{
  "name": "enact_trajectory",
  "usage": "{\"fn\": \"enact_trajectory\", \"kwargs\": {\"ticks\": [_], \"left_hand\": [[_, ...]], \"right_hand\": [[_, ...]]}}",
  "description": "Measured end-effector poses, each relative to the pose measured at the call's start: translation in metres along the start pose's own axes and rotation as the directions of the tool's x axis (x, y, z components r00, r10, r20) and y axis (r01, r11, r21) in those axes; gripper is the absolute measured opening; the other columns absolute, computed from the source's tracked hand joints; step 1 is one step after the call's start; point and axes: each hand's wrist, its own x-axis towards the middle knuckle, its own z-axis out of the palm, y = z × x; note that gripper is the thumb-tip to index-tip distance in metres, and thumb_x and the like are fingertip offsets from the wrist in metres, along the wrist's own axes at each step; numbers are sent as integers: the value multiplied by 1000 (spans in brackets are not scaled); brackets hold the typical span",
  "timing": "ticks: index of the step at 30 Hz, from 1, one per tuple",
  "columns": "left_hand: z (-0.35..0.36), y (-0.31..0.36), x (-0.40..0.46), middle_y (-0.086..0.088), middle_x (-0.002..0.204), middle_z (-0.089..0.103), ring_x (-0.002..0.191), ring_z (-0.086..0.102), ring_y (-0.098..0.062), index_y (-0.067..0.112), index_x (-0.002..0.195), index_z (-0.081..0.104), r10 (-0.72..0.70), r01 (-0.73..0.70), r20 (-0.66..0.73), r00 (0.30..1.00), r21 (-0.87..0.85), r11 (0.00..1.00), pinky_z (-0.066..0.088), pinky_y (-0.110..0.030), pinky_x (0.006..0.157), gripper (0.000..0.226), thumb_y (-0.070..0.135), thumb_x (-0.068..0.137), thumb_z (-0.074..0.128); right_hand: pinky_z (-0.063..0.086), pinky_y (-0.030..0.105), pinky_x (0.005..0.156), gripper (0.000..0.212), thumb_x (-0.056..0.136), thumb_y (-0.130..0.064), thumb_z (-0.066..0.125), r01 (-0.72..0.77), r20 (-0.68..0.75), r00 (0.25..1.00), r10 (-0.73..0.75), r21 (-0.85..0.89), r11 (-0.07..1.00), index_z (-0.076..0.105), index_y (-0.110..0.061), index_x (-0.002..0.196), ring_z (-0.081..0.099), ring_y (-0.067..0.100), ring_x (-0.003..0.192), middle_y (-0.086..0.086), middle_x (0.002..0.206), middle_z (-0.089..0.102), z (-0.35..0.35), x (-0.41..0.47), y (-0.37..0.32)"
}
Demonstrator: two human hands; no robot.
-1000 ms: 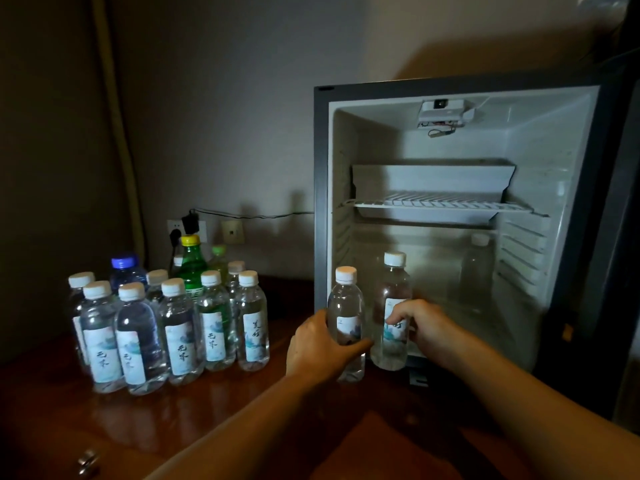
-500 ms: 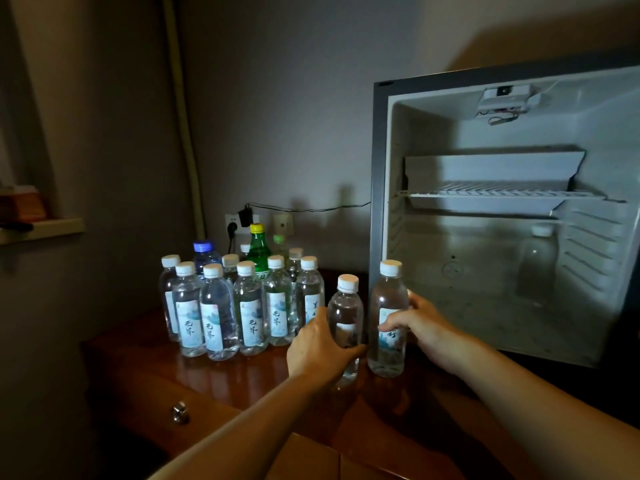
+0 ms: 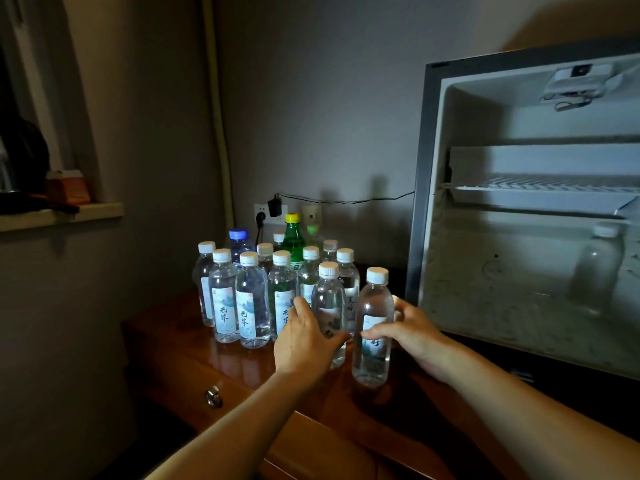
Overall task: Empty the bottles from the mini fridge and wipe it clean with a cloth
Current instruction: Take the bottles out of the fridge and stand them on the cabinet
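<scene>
Gripping one clear water bottle each, the two hands hovered low over the wooden counter (image 3: 180, 344) just left of the open mini fridge (image 3: 426, 188). The left hand (image 3: 306, 341) curled its fingers round a white-capped bottle (image 3: 328, 299), and the right hand (image 3: 412, 332) wrapped a second white-capped bottle (image 3: 374, 327) at its label. Both bottles stood upright, close beside each other, with the cluster of bottles (image 3: 249, 303) on the counter right behind and to the left of them. In that cluster stood a green bottle (image 3: 293, 242) with a yellow cap and a blue-capped bottle (image 3: 239, 241). Inside the fridge one last bottle (image 3: 597, 268) stood on the floor at the right, below the wire shelf (image 3: 540, 187).
</scene>
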Motion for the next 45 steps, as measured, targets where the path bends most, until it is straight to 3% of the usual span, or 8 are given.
{"fn": "enact_trajectory", "kwargs": {"ticks": [4, 18, 22, 26, 30, 35, 40, 45], "left_hand": [[2, -7, 7, -8, 120, 59, 103, 62, -27, 9, 128, 26, -24, 23, -26, 999, -18, 1000, 51, -34, 76, 79, 50, 79, 72], [6, -9, 17, 7, 82, 58, 72, 55, -13, 25, 84, 47, -12, 6, -39, 999, -161, 987, 42, -27, 59, 28, 33, 78, 74], [3, -15, 14, 10, 79, 54, 71, 51, -10, 26, 85, 46, 52, -52, -5, 999, -166, 985, 38, -23, 59, 24, 31, 84, 69], [-6, -24, 11, 6, 90, 64, 80, 60, -12, 20, 92, 57, 91, -79, 65, 994, -164, 983, 54, -33, 72, 7, 15, 88, 56], [-18, -31, 0, 0, 103, 68, 93, 64, -16, 14, 106, 64, 101, -70, 141, 985, -213, 974, 56, -36, 83, 30, 0, 84, 49], [-37, -52, -14, 5, 101, 69, 90, 67, -11, 18, 108, 62, 52, -6, 153, 987, -285, 959, 57, -37, 83, 29, 8, 82, 59], [-50, -71, -29, 12, 100, 63, 91, 63, -7, 32, 110, 46, 58, -15, 159, 986, -259, 966, 57, -33, 82, 52, 46, 65, 68], [-49, -72, -21, 13, 103, 61, 87, 62, -2, 30, 109, 45, 63, -52, 54, 997, -181, 982, 56, -31, 81, 45, 37, 76, 75]], "right_hand": [[54, 33, 85, 56, 48, -17, 83, 20, 15, 1000, -20, 4, 1000, 68, -14, 102, 71, 18, 92, 3, 95, 76, 10, 4, -4], [48, 18, 73, 50, 59, -23, 87, 12, 92, 996, 0, -132, 991, 67, -22, 104, 69, 4, 88, -7, 95, 75, 20, -2, -16], [47, 13, 67, 39, 68, -12, 85, 15, 52, 999, -8, -133, 991, 66, -18, 103, 69, 2, 83, -5, 93, 74, 23, -6, -17], [50, 21, 78, 41, 67, -14, 86, 28, 63, 998, -20, -122, 992, 68, -20, 103, 70, 8, 91, -5, 95, 75, 31, -7, -17], [51, 17, 74, 44, 67, -16, 87, 47, 85, 996, -36, -124, 991, 68, -22, 106, 70, 7, 92, -6, 96, 75, 50, -6, -18], [52, 25, 79, 57, 63, -31, 89, 66, -27, 997, -76, -261, 963, 55, -25, 108, 64, 8, 92, -8, 100, 68, 84, 0, -15], [55, 30, 72, 61, 62, -36, 90, 201, -142, 944, -297, -465, 862, 45, -19, 99, 63, 11, 85, -6, 96, 62, 108, 7, -9], [46, 21, 63, 32, 73, -20, 82, 416, 34, 846, -533, -668, 617, 50, -21, 79, 54, 9, 75, -9, 88, 49, 111, 13, -2]]}}
